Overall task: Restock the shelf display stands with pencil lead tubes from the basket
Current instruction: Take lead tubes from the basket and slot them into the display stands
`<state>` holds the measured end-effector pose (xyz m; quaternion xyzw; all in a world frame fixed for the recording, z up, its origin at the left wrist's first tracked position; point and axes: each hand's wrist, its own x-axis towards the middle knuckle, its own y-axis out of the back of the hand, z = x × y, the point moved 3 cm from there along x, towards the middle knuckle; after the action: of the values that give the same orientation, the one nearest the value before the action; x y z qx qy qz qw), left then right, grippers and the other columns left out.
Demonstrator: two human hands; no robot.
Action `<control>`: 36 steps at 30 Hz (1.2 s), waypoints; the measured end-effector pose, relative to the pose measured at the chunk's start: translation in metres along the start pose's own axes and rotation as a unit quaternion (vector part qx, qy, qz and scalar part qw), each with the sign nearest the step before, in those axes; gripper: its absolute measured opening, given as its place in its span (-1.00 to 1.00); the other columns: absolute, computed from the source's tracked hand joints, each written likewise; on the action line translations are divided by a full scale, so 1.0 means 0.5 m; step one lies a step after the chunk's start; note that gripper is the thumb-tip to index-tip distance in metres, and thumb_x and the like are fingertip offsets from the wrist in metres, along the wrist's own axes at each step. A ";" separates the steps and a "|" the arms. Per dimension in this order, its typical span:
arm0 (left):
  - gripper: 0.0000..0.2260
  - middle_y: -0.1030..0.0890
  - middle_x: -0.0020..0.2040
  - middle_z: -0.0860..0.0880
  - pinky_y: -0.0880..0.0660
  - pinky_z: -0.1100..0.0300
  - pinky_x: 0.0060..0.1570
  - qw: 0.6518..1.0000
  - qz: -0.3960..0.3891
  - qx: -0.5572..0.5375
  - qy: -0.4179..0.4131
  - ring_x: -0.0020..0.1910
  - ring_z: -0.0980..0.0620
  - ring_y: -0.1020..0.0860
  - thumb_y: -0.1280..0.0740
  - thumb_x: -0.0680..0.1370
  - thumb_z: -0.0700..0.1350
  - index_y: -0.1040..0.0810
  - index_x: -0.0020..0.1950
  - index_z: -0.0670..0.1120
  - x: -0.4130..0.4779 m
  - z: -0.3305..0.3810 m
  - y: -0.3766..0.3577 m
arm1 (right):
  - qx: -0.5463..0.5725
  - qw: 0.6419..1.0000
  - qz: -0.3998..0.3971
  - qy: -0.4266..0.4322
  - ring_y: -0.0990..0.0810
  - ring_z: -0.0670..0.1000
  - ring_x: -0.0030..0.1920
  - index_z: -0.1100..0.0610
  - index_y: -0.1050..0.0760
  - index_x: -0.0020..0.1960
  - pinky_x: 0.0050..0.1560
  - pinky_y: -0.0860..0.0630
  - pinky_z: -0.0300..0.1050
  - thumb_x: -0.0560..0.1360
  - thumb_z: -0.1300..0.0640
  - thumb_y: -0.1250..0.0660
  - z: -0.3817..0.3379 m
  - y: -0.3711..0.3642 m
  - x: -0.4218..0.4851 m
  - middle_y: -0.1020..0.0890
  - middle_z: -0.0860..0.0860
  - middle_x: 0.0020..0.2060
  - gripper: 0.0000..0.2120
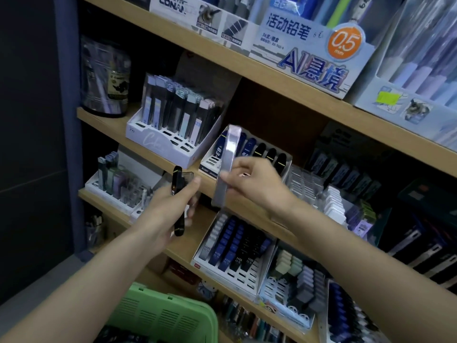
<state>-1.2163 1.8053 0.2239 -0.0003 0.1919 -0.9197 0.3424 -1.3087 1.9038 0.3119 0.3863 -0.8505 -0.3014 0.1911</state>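
Left hand (166, 209) grasps a black, yellow-striped lead tube (179, 226). Right hand (249, 184) pinches a pale translucent flat tube (228, 154) before a white slotted stand (209, 162) holding black and blue tubes. Below, a green plastic basket (160, 315) holds dark packs.

Pencil box (309, 53) above, erasers (296, 268) below.

Black tube (178, 219), pale tube (230, 149) (perhaps clear), held
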 end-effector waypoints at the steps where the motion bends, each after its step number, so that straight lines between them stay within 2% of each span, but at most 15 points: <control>1: -0.82 -0.42 -0.35 0.01 -0.34 0.24 -0.47 1.000 0.008 0.005 -0.003 -0.48 0.11 -0.36 -0.32 0.54 0.04 -0.49 -0.12 -0.06 0.004 0.003 0.013 | 0.014 0.999 0.029 0.012 -0.60 -0.10 -0.24 0.07 -0.47 -0.23 -0.17 -0.58 -0.27 0.53 0.20 -0.32 -0.011 0.001 0.016 -0.54 -0.05 -0.35 -0.83; 3: -0.79 -0.42 -0.35 0.01 -0.38 0.26 -0.46 1.000 0.022 0.016 -0.004 -0.53 0.15 -0.37 -0.32 0.54 0.05 -0.47 -0.17 -0.06 0.011 0.009 0.038 | 0.019 0.995 0.090 0.039 -0.58 -0.06 -0.26 0.10 -0.45 -0.24 -0.14 -0.61 -0.20 0.53 0.22 -0.33 -0.030 0.000 0.057 -0.47 -0.07 -0.43 -0.82; 6: -0.72 -0.41 -0.34 -0.03 -0.40 0.26 -0.47 1.000 0.026 -0.001 0.012 -0.57 0.16 -0.39 -0.33 0.53 0.06 -0.42 -0.17 -0.13 0.016 0.014 0.070 | -0.039 0.981 0.173 0.081 -0.60 -0.02 -0.22 0.18 -0.52 -0.09 -0.11 -0.61 -0.15 0.50 0.18 -0.38 -0.055 -0.009 0.121 -0.57 -0.01 -0.33 -0.92; 9: -0.75 -0.40 -0.34 -0.04 -0.36 0.33 -0.56 0.999 0.031 -0.027 0.013 -0.53 0.11 -0.36 -0.32 0.54 0.01 -0.41 -0.17 -0.14 0.015 0.017 0.097 | -0.051 0.971 0.217 0.092 -0.63 0.04 -0.15 0.21 -0.53 -0.03 -0.04 -0.60 -0.03 0.49 0.16 -0.39 -0.066 -0.018 0.174 -0.61 0.05 -0.25 -0.87; 11: -0.74 -0.40 -0.35 -0.03 -0.35 0.27 -0.51 0.999 0.037 -0.003 0.008 -0.48 0.07 -0.34 -0.31 0.55 0.02 -0.40 -0.19 -0.14 0.019 0.013 0.117 | -0.066 0.967 0.231 0.083 -0.63 0.07 -0.15 0.21 -0.50 -0.07 -0.02 -0.59 0.03 0.49 0.15 -0.39 -0.067 -0.025 0.200 -0.59 0.03 -0.29 -0.87; 14: -0.72 -0.41 -0.35 -0.06 -0.32 0.18 -0.36 0.999 0.042 0.022 0.006 -0.45 0.03 -0.34 -0.30 0.54 0.08 -0.41 -0.17 -0.13 0.026 0.008 0.144 | -0.074 0.968 0.227 0.074 -0.64 0.09 -0.17 0.20 -0.49 -0.11 0.00 -0.58 0.03 0.49 0.15 -0.40 -0.058 -0.043 0.224 -0.61 0.07 -0.31 -0.87; 18: -0.72 -0.40 -0.38 -0.05 -0.30 0.18 -0.38 0.999 0.042 0.008 0.011 -0.44 0.03 -0.34 -0.30 0.55 0.07 -0.41 -0.19 -0.12 0.032 0.009 0.158 | -0.094 0.970 0.213 0.075 -0.65 0.10 -0.20 0.19 -0.47 -0.15 -0.08 -0.58 -0.08 0.49 0.15 -0.40 -0.049 -0.064 0.232 -0.58 0.06 -0.38 -0.85; 22: -0.71 -0.41 -0.39 -0.03 -0.31 0.21 -0.40 0.999 0.042 0.007 0.009 -0.45 0.03 -0.34 -0.31 0.54 0.06 -0.42 -0.21 -0.13 0.041 0.006 0.161 | -0.134 0.964 0.210 0.087 -0.55 -0.04 -0.34 0.21 -0.47 -0.17 -0.27 -0.45 -0.34 0.49 0.16 -0.40 -0.051 -0.064 0.230 -0.53 -0.02 -0.44 -0.84; 26: -0.71 -0.43 -0.38 -0.04 -0.32 0.19 -0.38 0.999 0.045 0.008 0.009 -0.44 0.03 -0.35 -0.32 0.53 0.07 -0.43 -0.22 -0.12 0.043 0.004 0.160 | -0.144 0.968 0.188 0.080 -0.60 -0.05 -0.32 0.15 -0.47 -0.16 -0.17 -0.52 -0.19 0.47 0.14 -0.42 -0.038 -0.085 0.225 -0.54 -0.06 -0.47 -0.85; 29: -0.71 -0.43 -0.38 -0.05 -0.32 0.21 -0.41 0.999 0.046 0.006 0.010 -0.45 0.03 -0.36 -0.33 0.53 0.06 -0.44 -0.22 -0.12 0.043 0.004 0.162 | -0.157 0.968 0.184 0.067 -0.58 -0.01 -0.36 0.09 -0.43 -0.28 -0.20 -0.53 -0.14 0.48 0.12 -0.42 -0.039 -0.086 0.225 -0.51 -0.06 -0.51 -0.78; 33: -0.74 -0.43 -0.38 -0.04 -0.31 0.23 -0.45 0.999 0.045 0.001 0.014 -0.45 0.03 -0.35 -0.33 0.54 0.05 -0.45 -0.17 -0.14 0.041 0.008 0.164 | -0.252 0.946 0.203 0.023 -0.59 0.08 -0.11 0.07 -0.47 -0.30 -0.09 -0.54 -0.01 0.44 -0.02 -0.43 -0.040 -0.090 0.226 -0.62 0.02 -0.30 -0.75; 36: -0.74 -0.42 -0.38 -0.04 -0.31 0.23 -0.44 0.999 0.042 0.002 0.013 -0.45 0.03 -0.35 -0.32 0.54 0.04 -0.45 -0.17 -0.14 0.037 0.010 0.163 | -0.279 0.940 0.198 -0.006 -0.57 0.07 -0.08 0.09 -0.52 -0.28 -0.17 -0.45 -0.09 0.43 -0.08 -0.43 -0.034 -0.099 0.223 -0.63 0.01 -0.27 -0.74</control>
<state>-1.1787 1.7355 0.1974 0.0206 0.1943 -0.9051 0.3777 -1.3423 1.7857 0.3023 0.1397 -0.7926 -0.4851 0.3419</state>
